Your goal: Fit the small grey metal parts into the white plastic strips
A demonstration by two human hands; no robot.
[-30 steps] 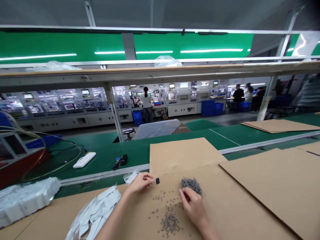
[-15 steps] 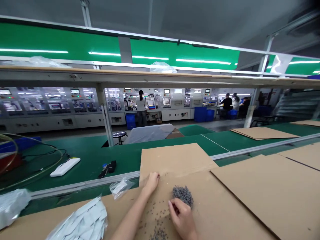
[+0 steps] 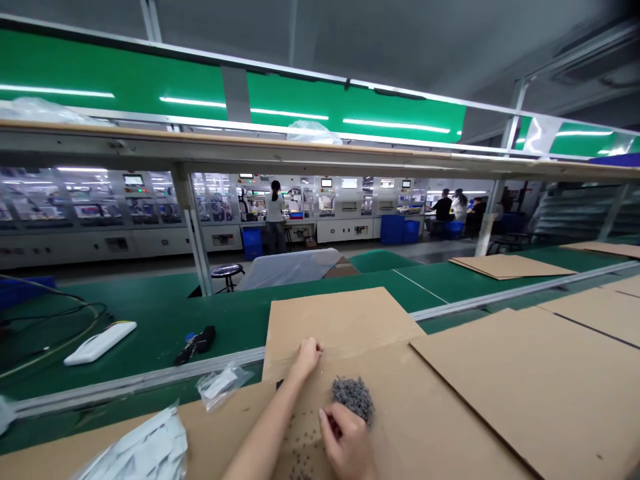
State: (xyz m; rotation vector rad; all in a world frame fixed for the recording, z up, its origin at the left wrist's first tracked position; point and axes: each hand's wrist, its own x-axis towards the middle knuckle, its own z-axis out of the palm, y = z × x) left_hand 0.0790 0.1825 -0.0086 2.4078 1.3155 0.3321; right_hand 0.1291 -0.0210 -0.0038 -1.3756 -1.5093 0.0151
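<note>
A heap of small grey parts (image 3: 353,398) lies on a brown cardboard sheet (image 3: 345,313). My right hand (image 3: 347,440) is at the near side of that heap, its thumb and fingers curled together; what they hold, if anything, is hidden. Farther out on the cardboard rests my left hand (image 3: 309,357), fingers bent inward and closed, with their contents out of sight. Loose grey pieces (image 3: 303,447) are scattered between my left forearm and my right hand. A small black thing (image 3: 279,385) shows beside the left forearm.
To the left are a plastic bag of pale strips (image 3: 143,447), a small clear bag (image 3: 223,383), a dark object (image 3: 197,343) and a white device (image 3: 100,342). More cardboard (image 3: 490,387) lies right. A shelf (image 3: 300,150) crosses ahead; people stand beyond.
My left hand has shifted a little rightward over the cardboard, covering where a few loose bits lay. My right hand stays by the heap. The whole view has turned slightly right.
</note>
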